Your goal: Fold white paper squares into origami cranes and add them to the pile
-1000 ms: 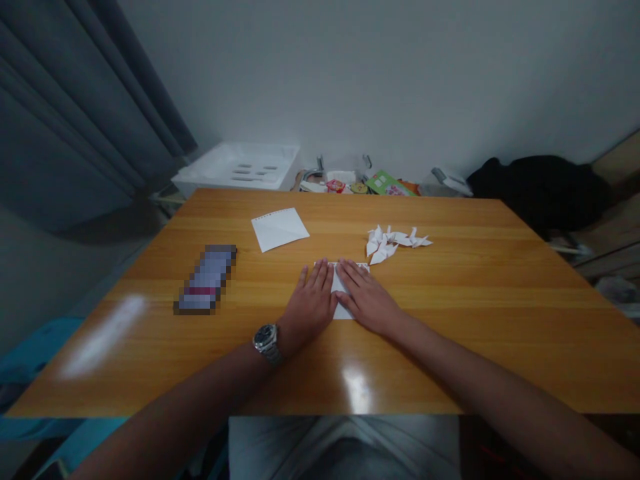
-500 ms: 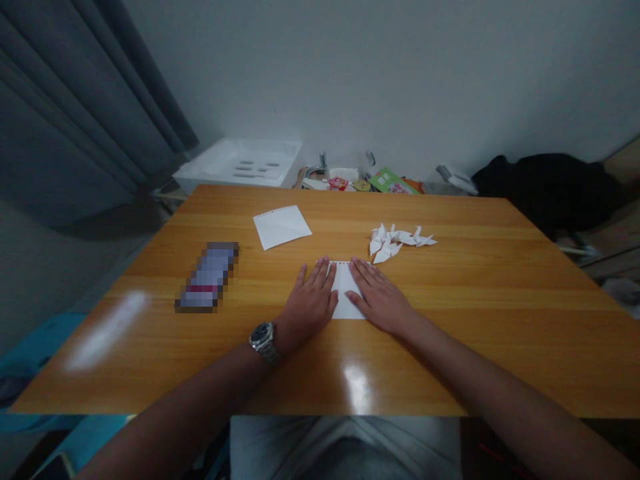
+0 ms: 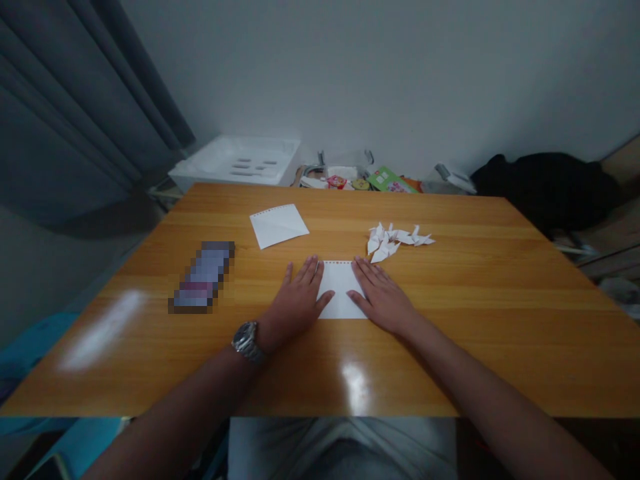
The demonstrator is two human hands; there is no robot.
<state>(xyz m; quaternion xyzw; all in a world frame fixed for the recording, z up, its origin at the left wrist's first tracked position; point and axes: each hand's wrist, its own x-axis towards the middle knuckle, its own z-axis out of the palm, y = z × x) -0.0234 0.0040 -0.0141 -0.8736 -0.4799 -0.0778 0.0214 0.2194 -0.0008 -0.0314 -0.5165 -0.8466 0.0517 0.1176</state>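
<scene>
the left hand (image 3: 303, 293) now lies farther from the right hand (image 3: 383, 297), so more of the white sheet (image 3: 343, 285) shows between them; it seems to be smoothed. both hands are flat, grasping nothing, over the sheet on the tabletop (image 3: 490, 280). behind, a white tray (image 3: 215, 163) shows slots inside.

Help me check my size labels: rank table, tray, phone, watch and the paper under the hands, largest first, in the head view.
1. Table
2. Tray
3. Phone and paper: unsure; left hand and right hand partly cover the paper
4. Watch
</scene>
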